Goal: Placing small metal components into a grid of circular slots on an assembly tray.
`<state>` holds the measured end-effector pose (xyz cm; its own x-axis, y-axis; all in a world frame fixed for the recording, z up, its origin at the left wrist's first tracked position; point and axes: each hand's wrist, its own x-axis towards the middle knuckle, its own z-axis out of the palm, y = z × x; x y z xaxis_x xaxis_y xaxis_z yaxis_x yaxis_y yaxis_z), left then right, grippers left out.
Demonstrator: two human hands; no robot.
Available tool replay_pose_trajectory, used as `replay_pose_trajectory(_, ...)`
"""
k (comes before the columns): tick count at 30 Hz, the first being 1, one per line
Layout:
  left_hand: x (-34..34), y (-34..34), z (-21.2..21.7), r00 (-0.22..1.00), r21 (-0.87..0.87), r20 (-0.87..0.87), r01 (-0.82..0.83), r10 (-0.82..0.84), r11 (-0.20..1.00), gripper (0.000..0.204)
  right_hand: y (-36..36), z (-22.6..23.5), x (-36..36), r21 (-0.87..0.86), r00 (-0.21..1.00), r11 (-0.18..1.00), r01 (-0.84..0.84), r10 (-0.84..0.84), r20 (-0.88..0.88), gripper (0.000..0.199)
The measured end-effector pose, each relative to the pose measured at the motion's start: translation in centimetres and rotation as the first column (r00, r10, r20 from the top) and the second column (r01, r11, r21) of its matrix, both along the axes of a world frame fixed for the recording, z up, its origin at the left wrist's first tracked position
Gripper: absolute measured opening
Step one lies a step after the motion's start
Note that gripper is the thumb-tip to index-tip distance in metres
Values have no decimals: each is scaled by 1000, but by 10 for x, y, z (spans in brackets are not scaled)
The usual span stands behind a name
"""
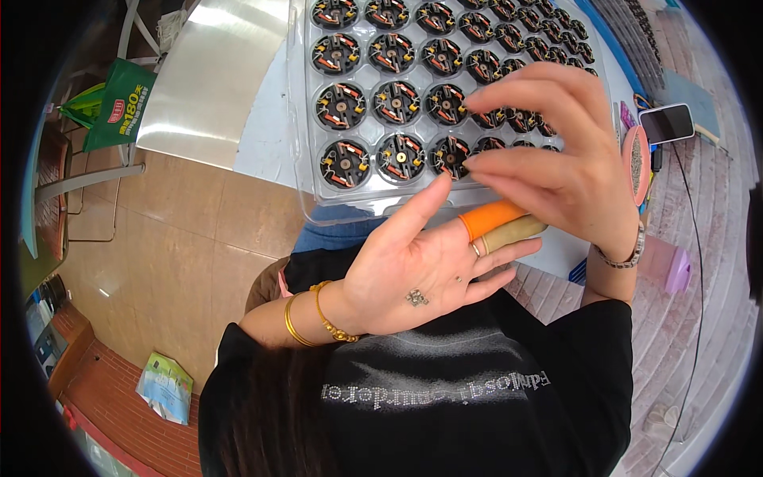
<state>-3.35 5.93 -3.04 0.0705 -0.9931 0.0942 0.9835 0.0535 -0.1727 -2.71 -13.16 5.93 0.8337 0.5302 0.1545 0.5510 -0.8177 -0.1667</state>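
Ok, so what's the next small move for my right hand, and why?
Probably bring the right hand to the open left hand and pinch one small piece: several lie loose on that palm, while the right thumb and forefinger are apart near the round black parts, with no piece visible between them.

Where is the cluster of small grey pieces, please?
In the head view, the cluster lies on the left palm, below and left of the orange finger cot.
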Motion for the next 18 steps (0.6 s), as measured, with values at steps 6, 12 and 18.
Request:
replay_pose_trajectory(6,8,0,15,997,-20,-11,-76,76,997,84,9,16,-22,178,994,982,-59,42,101,25)
replay_pose_trajectory(12,9,1,17,982,-11,-109,-158,156,987,85,15,4,-31,231,986,963,-138,112,123,25)
replay_pose_trajectory(18,9,-1,21,969,49,-121,-212,217,976,82,20,1,-39,232,997,970,-68,56,60,28)
